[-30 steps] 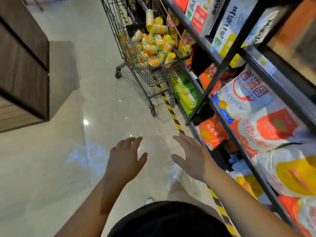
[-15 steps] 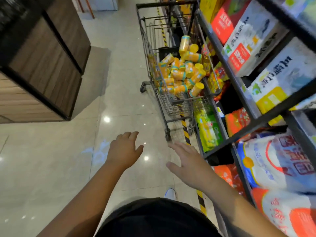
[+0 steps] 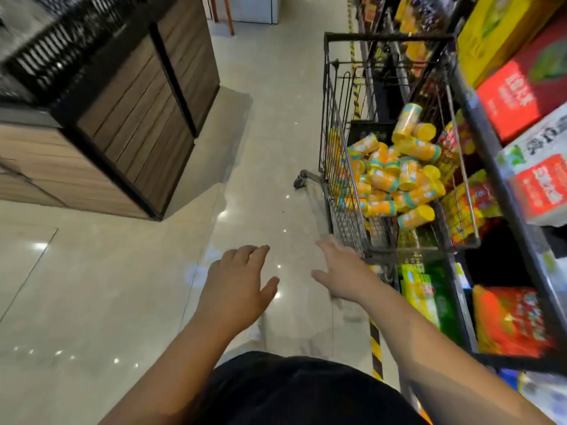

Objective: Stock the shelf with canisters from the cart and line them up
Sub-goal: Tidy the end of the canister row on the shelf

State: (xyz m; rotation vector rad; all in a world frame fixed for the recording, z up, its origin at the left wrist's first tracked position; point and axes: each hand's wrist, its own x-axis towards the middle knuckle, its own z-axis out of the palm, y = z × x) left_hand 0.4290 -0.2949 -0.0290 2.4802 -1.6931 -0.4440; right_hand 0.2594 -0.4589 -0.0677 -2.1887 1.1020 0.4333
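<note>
While both hands are holding nothing, the canisters [image 3: 395, 179] are lying in a loose, jumbled heap inside the wire cart [image 3: 386, 38], which is standing just beside the shelf [image 3: 491, 167] on the right. The left hand [image 3: 236, 286] is hovering over the floor [image 3: 122, 302] with its fingers loosely spread. The right hand [image 3: 340, 271], fingers straight and thumb out, is hovering at the cart's near corner. Whether it is touching the wire I cannot tell, because that part is blurring.

The heap is looking like the main hazard. The canisters are resting on their sides at every angle, so drawing one from low down is likely to set the others rolling and knocking together. Being smooth and round, they are probably going to slip if several are gathered in one grip.

The cart is sitting on wheels, so a careless push at that corner could be sending it along the aisle or scraping it against the shelf. The shelf bays in view are looking full of bags and boxes, and no free slot for the canisters is showing.
</note>
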